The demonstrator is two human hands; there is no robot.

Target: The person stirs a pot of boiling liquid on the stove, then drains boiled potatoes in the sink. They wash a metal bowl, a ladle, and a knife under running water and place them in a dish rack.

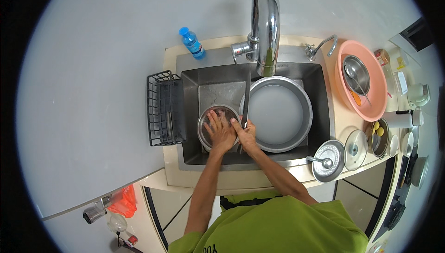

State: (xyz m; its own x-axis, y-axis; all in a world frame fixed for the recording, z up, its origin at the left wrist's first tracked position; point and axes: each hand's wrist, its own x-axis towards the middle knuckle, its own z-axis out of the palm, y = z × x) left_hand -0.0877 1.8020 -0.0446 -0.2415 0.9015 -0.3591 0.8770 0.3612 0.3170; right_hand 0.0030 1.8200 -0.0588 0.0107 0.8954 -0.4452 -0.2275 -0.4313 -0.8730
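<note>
In the left basin of a stainless steel sink [222, 93] sits a round bowl [202, 127] with dark and pinkish contents, too unclear to name. My left hand [220, 133] lies flat over the inside of the bowl, fingers spread. At the bowl's right edge, beside the sink divider [247, 96], my right hand [247, 136] grips the rim, thumb on top; part of its fingers is hidden. A large metal pot [306, 114] of cloudy whitish water [276, 114] fills much of the right basin.
A chrome faucet [269, 27] arches over the divider. Left stands a black wire rack [160, 110], with a blue bottle [193, 44] behind. Along the right counter are a pink basin [377, 96], a metal plate with a ladle [326, 173], a glass lid [355, 150] and a pot [384, 145] holding yellow items.
</note>
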